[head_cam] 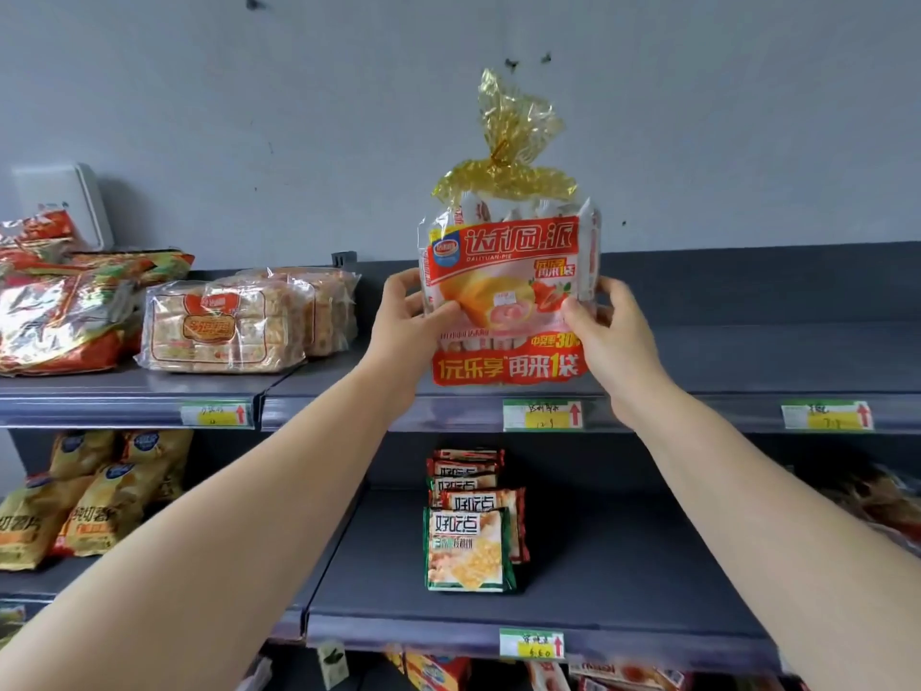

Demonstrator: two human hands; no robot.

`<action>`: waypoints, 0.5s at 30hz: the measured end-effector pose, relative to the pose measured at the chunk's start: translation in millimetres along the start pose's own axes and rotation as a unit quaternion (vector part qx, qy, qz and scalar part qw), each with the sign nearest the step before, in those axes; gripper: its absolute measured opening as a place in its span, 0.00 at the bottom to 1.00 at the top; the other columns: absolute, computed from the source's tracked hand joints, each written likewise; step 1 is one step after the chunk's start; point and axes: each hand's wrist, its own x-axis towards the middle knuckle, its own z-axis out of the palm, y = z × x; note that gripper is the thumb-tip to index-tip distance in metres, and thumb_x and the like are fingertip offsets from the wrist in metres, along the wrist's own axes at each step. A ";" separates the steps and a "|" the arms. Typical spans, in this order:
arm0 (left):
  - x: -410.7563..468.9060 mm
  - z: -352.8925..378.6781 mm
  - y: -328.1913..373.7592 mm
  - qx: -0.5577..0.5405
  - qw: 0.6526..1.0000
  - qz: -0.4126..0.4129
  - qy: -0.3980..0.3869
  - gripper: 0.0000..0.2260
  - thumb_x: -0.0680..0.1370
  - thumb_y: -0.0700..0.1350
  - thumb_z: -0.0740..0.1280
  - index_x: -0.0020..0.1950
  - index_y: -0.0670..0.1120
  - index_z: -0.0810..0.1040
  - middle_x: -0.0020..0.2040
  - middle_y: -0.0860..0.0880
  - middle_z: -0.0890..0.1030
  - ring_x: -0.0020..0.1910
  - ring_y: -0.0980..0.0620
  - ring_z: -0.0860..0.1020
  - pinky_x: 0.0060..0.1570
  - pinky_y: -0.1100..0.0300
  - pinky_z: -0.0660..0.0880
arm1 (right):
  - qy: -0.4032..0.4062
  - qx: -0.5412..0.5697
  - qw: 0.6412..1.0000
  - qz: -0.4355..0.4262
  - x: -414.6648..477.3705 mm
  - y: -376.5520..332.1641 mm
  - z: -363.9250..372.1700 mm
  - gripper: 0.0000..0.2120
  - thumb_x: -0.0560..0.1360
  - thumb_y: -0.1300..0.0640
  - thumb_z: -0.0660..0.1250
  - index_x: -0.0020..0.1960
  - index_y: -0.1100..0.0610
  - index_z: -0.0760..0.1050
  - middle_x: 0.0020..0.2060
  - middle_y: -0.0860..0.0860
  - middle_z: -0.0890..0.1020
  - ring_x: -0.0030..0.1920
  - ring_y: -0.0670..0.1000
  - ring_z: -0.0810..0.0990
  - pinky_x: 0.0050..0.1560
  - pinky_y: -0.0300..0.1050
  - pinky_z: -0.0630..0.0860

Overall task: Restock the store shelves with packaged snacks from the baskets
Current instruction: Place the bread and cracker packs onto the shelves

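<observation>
A red and clear bag of pies (508, 271) with a gold twisted top stands upright at the front of the top shelf (747, 361). My left hand (406, 316) grips its left side, thumb across the front. On the opposite side my right hand (615, 331) grips the bag the same way. The bag's bottom edge is level with the shelf's front lip, just above a price tag (543, 415).
Clear packs of biscuits (224, 321) and shiny red bags (55, 311) lie to the left on the top shelf. The shelf below holds a row of green and red snack packets (471, 546) and yellow bags (84, 496) at the left. More red packs (438, 670) sit lower down.
</observation>
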 end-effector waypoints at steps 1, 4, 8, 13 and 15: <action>6.0 4.2 -0.6 0.002 1.000 0.001 0.000 0.18 0.80 0.41 0.67 0.67 0.51 0.67 0.57 0.49 0.81 0.49 0.52 0.83 0.37 0.58 0.80 | 0.004 0.000 1.000 -0.001 6.5 2.9 -1.1 0.21 0.79 0.48 0.64 0.70 0.48 0.65 0.58 0.46 0.77 0.51 0.46 0.80 0.42 0.41 0.77; 22.5 15.3 -7.1 0.015 1.000 0.003 -0.003 0.18 0.80 0.41 0.66 0.69 0.52 0.67 0.58 0.49 0.81 0.50 0.51 0.84 0.38 0.57 0.80 | 0.012 -0.003 1.000 0.005 21.0 13.9 -4.9 0.21 0.79 0.47 0.64 0.71 0.47 0.65 0.60 0.47 0.77 0.53 0.48 0.80 0.44 0.42 0.78; 40.9 28.6 -24.0 0.026 1.000 0.002 0.003 0.18 0.80 0.41 0.66 0.68 0.53 0.68 0.58 0.48 0.82 0.51 0.49 0.83 0.45 0.51 0.81 | 0.016 -0.050 0.999 0.009 38.8 32.2 -10.0 0.19 0.80 0.47 0.62 0.69 0.47 0.67 0.57 0.45 0.78 0.50 0.45 0.79 0.42 0.41 0.77; 47.1 38.7 -53.6 0.148 0.989 0.002 -0.009 0.25 0.79 0.43 0.68 0.72 0.56 0.63 0.56 0.53 0.79 0.50 0.56 0.80 0.48 0.54 0.81 | -0.041 -0.263 0.964 0.026 48.3 62.1 -14.1 0.20 0.80 0.41 0.56 0.71 0.43 0.65 0.58 0.47 0.77 0.54 0.51 0.78 0.47 0.48 0.78; 46.2 38.2 -66.7 0.214 0.976 0.022 -0.009 0.28 0.78 0.44 0.69 0.74 0.58 0.60 0.55 0.56 0.78 0.50 0.58 0.78 0.50 0.52 0.80 | -0.049 -0.330 0.942 0.023 47.4 71.6 -13.5 0.22 0.81 0.41 0.53 0.74 0.43 0.61 0.56 0.48 0.79 0.54 0.52 0.79 0.51 0.52 0.78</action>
